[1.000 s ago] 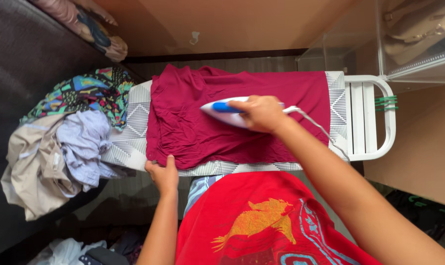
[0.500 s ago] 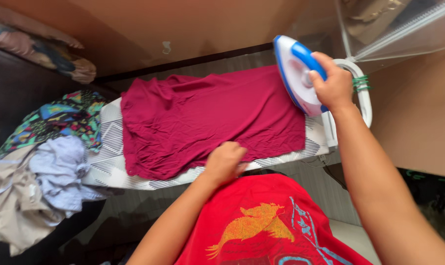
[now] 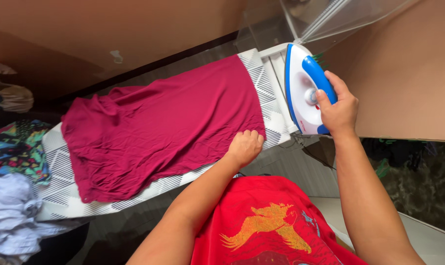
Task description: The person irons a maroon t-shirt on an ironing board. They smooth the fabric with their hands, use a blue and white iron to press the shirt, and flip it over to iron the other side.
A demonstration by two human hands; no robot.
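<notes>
Iron lifted at board's end, garment pinned at near corner

Right hand (image 3: 339,112) wrapped tight around the blue handle of the white steam iron (image 3: 303,93), fingers curled over the grip, thumb lying beside the round dial. Iron tipped up on its side over the white metal rest (image 3: 276,51) at the far right end of the ironing board (image 3: 60,191), nose pointing away, soleplate turned off the cloth. Cord (image 3: 301,142) just visible trailing below the iron's heel.

Left hand (image 3: 244,147) pressed down on the near right corner of the maroon garment (image 3: 158,127), fingers bunched together over the hem, at the board's front edge. Whether cloth is pinched between the fingers or only held flat: cannot tell.

Garment spread lengthwise along the patterned grey-and-white board cover, lightly creased, rumpled at its left end.

Beyond the board's left end: a heap of laundry, with a pale lilac shirt (image 3: 9,211) nearest and a multicoloured print fabric (image 3: 11,149) behind it. Clear plastic container (image 3: 330,14) above the iron. Red printed T-shirt (image 3: 266,225) on the wearer, at bottom.
</notes>
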